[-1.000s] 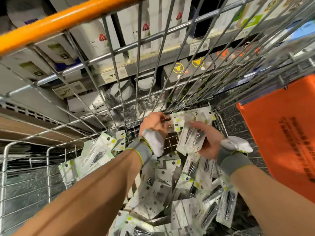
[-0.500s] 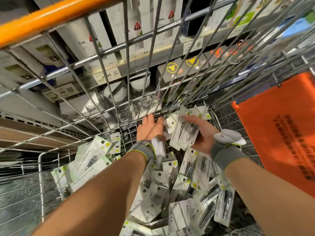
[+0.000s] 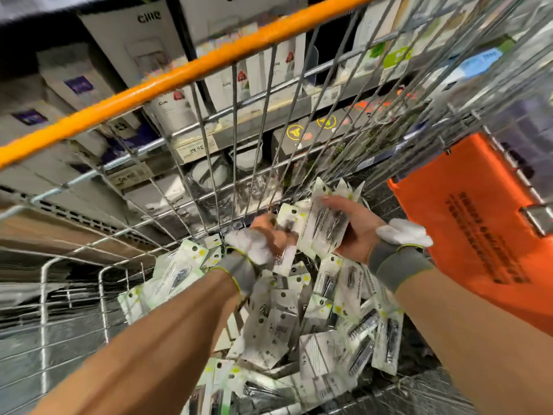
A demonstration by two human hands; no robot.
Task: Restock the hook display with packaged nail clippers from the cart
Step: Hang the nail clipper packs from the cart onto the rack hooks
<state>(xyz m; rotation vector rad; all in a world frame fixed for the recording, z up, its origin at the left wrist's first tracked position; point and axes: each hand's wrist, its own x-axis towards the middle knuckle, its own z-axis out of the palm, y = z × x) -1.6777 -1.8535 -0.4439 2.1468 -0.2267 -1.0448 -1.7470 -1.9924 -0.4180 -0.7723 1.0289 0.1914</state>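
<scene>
Apparently light and slippery, the carded nail clipper packs [image 3: 324,223] sit fanned under the right hand's [image 3: 356,229] curled fingers [image 3: 332,202], while the blurred left hand [image 3: 269,235] seemingly pinches another pack [image 3: 285,235] beside them, best taken by its stiff edges.

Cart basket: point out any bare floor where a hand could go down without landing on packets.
Bare mesh floor shows right of the white-and-green clipper packets, beside the orange plastic panel. The wire-walled near-left corner looks free too. The middle is crowded.

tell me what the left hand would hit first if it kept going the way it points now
Probably the cart's wire front wall, just beyond the left hand, whose fingers grip a nail clipper pack; motion blur leaves depth uncertain.
</scene>
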